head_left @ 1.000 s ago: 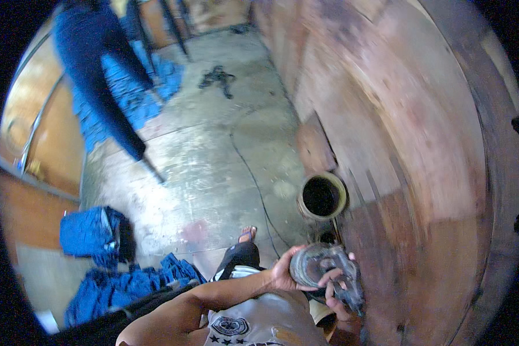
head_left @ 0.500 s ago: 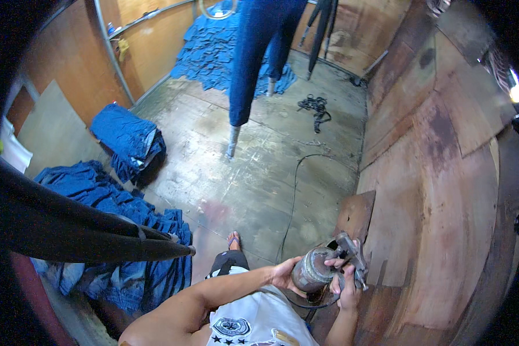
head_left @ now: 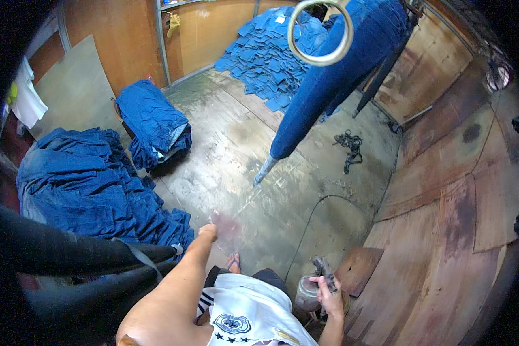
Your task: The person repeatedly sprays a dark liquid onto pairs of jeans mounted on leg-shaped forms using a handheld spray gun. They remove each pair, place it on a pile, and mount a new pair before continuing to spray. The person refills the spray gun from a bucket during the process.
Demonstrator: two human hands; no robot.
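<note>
A spray gun [head_left: 324, 273] with a round, worn metal cup [head_left: 307, 293] is in my right hand [head_left: 331, 298], whose fingers are wrapped around its handle at my right side. My left hand [head_left: 208, 232] is off the gun, held out in front of me with its fingers curled in and nothing visible in them. It is beside the edge of a heap of blue jeans [head_left: 86, 179]. Ahead hangs a pair of blue jeans [head_left: 314, 106], stretched over a leg form whose pale tip [head_left: 261, 173] points down at the floor.
A bundle of folded jeans [head_left: 153, 121] lies left, with a large denim pile [head_left: 271, 55] at the back. Black straps [head_left: 350, 149] and a thin hose [head_left: 311, 213] lie on the floor. Dark padded forms [head_left: 92, 248] jut in from the left. Stained boards [head_left: 438, 213] line the right.
My left hand has let go of the spray gun's cup and moved left and forward. The gun has dropped lower in my right hand. My view has turned left.
</note>
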